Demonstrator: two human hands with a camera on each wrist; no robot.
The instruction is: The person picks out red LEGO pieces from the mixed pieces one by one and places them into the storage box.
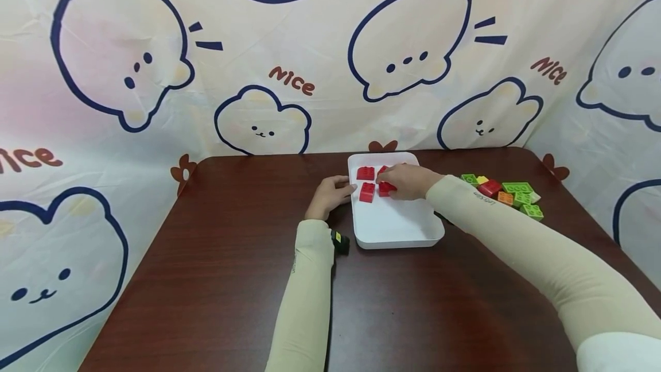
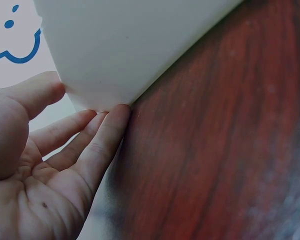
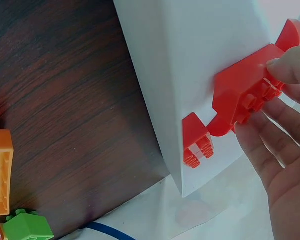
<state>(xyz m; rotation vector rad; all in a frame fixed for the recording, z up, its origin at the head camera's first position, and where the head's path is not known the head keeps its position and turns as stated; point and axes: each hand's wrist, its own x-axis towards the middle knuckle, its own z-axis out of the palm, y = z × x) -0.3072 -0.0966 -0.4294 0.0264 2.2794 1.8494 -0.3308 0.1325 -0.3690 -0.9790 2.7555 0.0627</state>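
A white tray lies on the table with several red toy blocks in its far half. My left hand is at the tray's left side. In the left wrist view, its nearly straight fingertips and thumb touch the tray's outer wall. Inside the tray, my right hand pinches a red building block between thumb and fingers, studs facing the palm. A smaller red block sits near the tray wall. Two more red blocks, one farther and one nearer, lie left of that hand.
Right of the tray is a loose pile of building blocks, among them a green block, an orange block and a dark red block. The right forearm passes in front of it. A patterned cloth hangs behind the brown table.
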